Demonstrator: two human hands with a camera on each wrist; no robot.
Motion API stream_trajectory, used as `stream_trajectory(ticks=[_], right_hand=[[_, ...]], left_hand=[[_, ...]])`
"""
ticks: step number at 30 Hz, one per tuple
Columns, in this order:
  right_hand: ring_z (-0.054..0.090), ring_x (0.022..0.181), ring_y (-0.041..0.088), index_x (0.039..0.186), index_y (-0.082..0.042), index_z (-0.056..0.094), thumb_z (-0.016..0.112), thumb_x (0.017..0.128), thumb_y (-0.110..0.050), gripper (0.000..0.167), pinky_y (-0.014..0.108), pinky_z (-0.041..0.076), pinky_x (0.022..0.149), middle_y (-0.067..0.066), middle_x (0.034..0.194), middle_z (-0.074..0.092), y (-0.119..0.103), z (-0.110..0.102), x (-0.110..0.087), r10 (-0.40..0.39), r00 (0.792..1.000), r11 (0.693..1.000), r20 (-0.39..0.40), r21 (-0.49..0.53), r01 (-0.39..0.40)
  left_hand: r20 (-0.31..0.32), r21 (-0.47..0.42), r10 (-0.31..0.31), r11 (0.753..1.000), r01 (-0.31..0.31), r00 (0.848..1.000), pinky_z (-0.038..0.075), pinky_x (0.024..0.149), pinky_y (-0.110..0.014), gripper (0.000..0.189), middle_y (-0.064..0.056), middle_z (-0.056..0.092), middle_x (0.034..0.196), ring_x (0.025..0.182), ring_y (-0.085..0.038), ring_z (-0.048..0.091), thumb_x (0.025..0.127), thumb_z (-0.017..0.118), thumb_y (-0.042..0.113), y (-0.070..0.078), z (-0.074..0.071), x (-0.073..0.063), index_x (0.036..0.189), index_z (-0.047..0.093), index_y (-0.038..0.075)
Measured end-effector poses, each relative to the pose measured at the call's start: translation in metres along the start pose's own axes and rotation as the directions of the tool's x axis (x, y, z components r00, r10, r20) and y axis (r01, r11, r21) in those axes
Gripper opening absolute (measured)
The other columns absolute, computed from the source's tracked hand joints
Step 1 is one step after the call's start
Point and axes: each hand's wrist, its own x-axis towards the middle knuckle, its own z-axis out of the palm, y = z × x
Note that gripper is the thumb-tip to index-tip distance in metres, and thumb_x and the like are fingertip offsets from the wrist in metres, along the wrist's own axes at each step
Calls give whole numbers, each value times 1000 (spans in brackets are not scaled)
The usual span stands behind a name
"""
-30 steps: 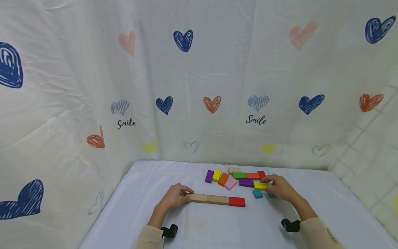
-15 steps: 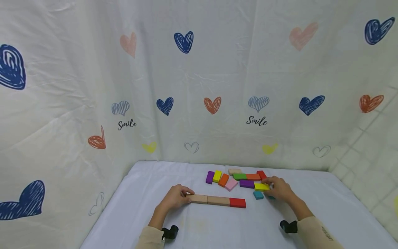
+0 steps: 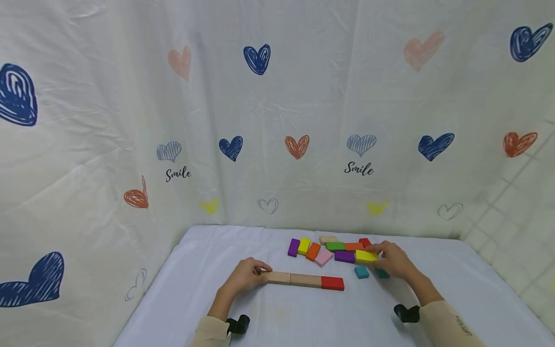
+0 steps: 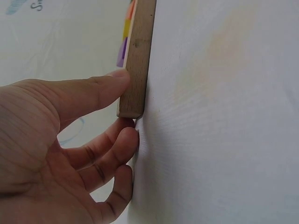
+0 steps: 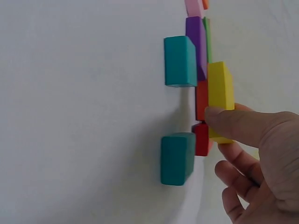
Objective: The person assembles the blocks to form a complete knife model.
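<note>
Change over the last half second: the yellow rectangular wooden block (image 3: pixel 366 256) sits higher relative to its neighbours and looks off the desk (image 3: pixel 312 318). I read that as the pick taking hold; whether its lower edge fully clears the white cloth I can't confirm.

Right grip (image 3: pixel 393 260), a bare hand: pinching the yellow block near one end, thumb on the side facing the wrist camera, remaining fingers curled beyond. From the right wrist view the block covers part of the red-orange block (image 5: pixel 201 100) behind it. The purple rectangular block (image 3: pixel 344 257) is just left of it. Two teal blocks, one left (image 3: pixel 362 273) and one right (image 3: pixel 382 273), lie on the near side, apart from each other; the right one shows more now.

Left grip (image 3: pixel 244 276): unchanged, thumb and fingers pinching the outer end of the left plain wooden block (image 3: pixel 279 277). That block, the second plain wooden block (image 3: pixel 305 280) and the red rectangular block (image 3: pixel 332 283) lie end to end, same line as before.

Meaning for the work: row undisturbed, yellow block seemingly free to move but not set down. My concern: it's held near one end, so it could swing or clip the purple block.
</note>
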Motion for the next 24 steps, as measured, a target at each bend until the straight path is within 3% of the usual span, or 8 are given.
stream_trajectory(ticks=[11,24], right_hand=[[52,89,22,127,-11,71,80,86,-11,42,28,49,65,10,108,63,-6,-13,-17,-61,998,998,10,16,61],[53,83,20,125,-11,73,82,84,-8,42,22,50,65,9,107,64,-4,-16,-40,-58,998,997,36,60,55]], left_hand=[[-1,-6,5,1000,-5,1000,43,67,-29,23,-7,61,92,81,-16,52,82,82,6,0,0,0,103,81,16],[7,-10,-19,1000,19,1000,43,68,-30,22,-4,60,93,82,-17,52,84,81,9,-2,2,2,105,81,18]])
